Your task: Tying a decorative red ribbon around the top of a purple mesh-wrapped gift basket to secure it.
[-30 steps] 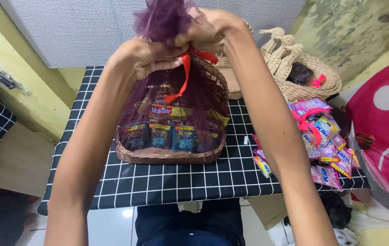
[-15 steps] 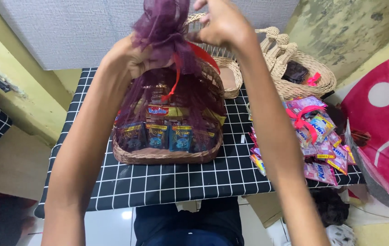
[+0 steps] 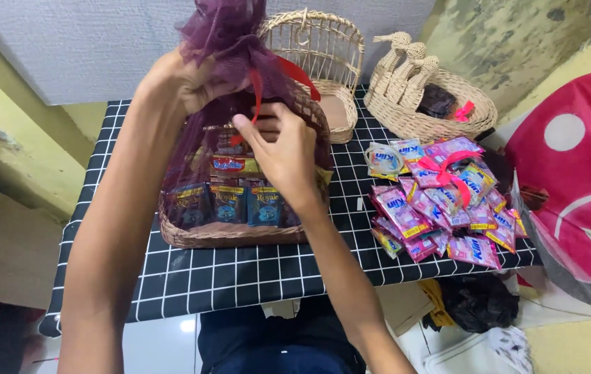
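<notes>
On the black-and-white checked table [image 3: 240, 277], seen from the head camera, a wicker basket [image 3: 230, 234] stands straight in front of me, wrapped in sheer purple netting [image 3: 223, 34] that is gathered into a bunch above it. My left hand [image 3: 185, 82] is closed around the neck of that bunch, fingers clamped on the fabric just under the ruffled top. My right hand [image 3: 282, 149] sits lower, in front of the basket's upper part, with thumb and forefinger pinched on a red ribbon [image 3: 257, 93] that runs down from the gathered neck; the other fingers are loosely curled. Through the netting I can see small packets stacked inside the basket, blue ones along the front row. Behind the basket stands an empty arched wicker basket [image 3: 323, 48], and to its right a round wicker basket with woven bird shapes [image 3: 427, 104]. A heap of pink sachets [image 3: 441, 204] lies on the table well to my right, apart from both hands.
</notes>
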